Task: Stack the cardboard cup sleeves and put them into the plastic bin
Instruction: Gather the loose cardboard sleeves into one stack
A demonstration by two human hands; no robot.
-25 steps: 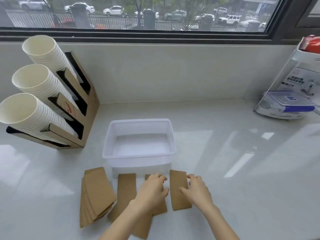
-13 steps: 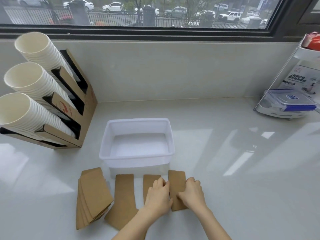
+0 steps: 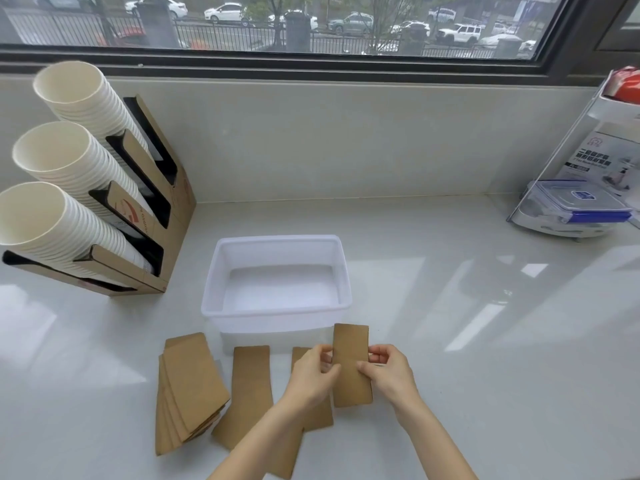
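A flat brown cardboard cup sleeve point(image 3: 350, 355) is lifted off the counter in front of the white plastic bin point(image 3: 277, 308). My left hand point(image 3: 311, 377) pinches its left edge and my right hand point(image 3: 389, 374) pinches its right edge. Below my left hand lies another sleeve point(image 3: 317, 419), mostly hidden. A single sleeve point(image 3: 247, 393) lies further left, and a fanned pile of several sleeves point(image 3: 187, 389) lies at the far left. The bin holds nothing.
A cardboard rack point(image 3: 152, 216) with three slanted stacks of white paper cups point(image 3: 65, 161) stands at the left. A wire stand with a lidded clear container point(image 3: 578, 206) sits at the right against the wall. A window ledge runs along the back.
Both hands closed on the rightmost sleeve and raised it off the counter toward the bin's front wall. The sleeve beside it came into view under my left hand.
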